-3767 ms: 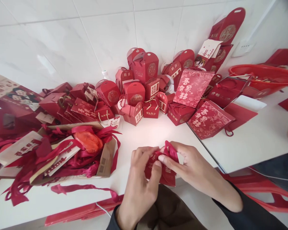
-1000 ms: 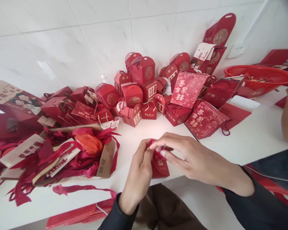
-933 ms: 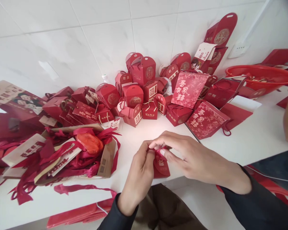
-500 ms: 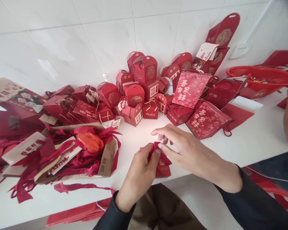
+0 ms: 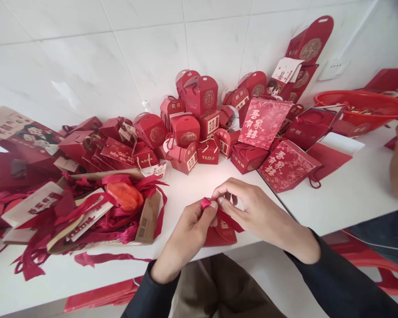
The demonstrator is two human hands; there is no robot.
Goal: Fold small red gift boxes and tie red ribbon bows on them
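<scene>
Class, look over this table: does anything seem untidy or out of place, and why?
Yes: ribbons spill over the left side of the cardboard box, and one loose strip lies outside it on the white table, whereas many others are heaped inside.

This looks like an indoor packing workroom, though whether in a home or shop cannot be told: marble-patterned wall tiles [image 5: 86, 57] with a power socket [image 5: 333, 69], white tables [image 5: 182, 185] side by side, heaped wedding favour boxes [image 5: 200, 96], a cardboard carton [image 5: 148, 221] of ribbons [image 5: 128, 232], red plastic stools [image 5: 354, 254].
</scene>
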